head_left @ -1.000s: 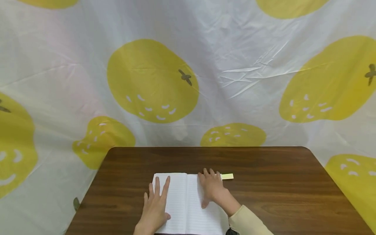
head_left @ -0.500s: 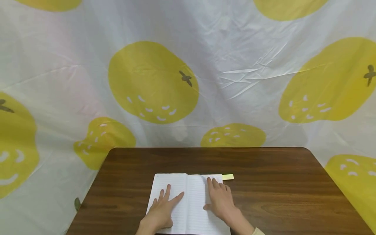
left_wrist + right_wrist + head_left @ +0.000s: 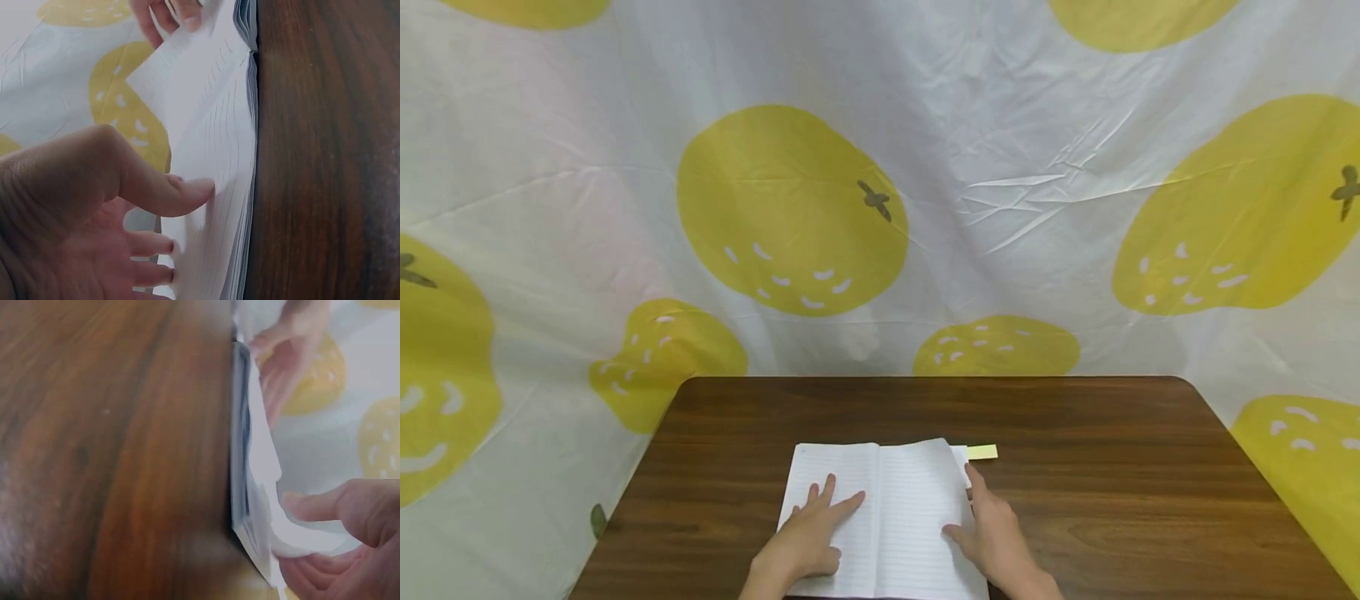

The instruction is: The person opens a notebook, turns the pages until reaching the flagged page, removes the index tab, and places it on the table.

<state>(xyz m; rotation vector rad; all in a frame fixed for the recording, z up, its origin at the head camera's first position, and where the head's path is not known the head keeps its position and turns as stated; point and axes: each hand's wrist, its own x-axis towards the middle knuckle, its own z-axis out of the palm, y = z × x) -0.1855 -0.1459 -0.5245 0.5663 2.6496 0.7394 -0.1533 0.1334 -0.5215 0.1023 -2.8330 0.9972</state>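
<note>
An open lined notebook [image 3: 833,460] lies on the brown table. Its left page lies under my left hand [image 3: 805,537], whose fingers are spread and rest on the paper. At the notebook's right edge is my right hand [image 3: 1000,533]. It holds a right-hand page [image 3: 917,492] with the thumb on top and the other fingers beneath. That page bends up off the ones under it, and its far corner is raised. In the right wrist view the lifted page [image 3: 300,536] curves between the thumb and fingers. A yellow sticky tab [image 3: 982,452] juts out at the notebook's far right corner.
The wood-grain table [image 3: 1112,467] reaches away on both sides of the notebook. Behind its far edge hangs a white curtain [image 3: 1000,250] printed with large yellow fruit.
My right hand has slid from the top of the right page to its outer edge, and that page has risen. The left hand has drawn slightly nearer, its index finger swung toward the fold.
</note>
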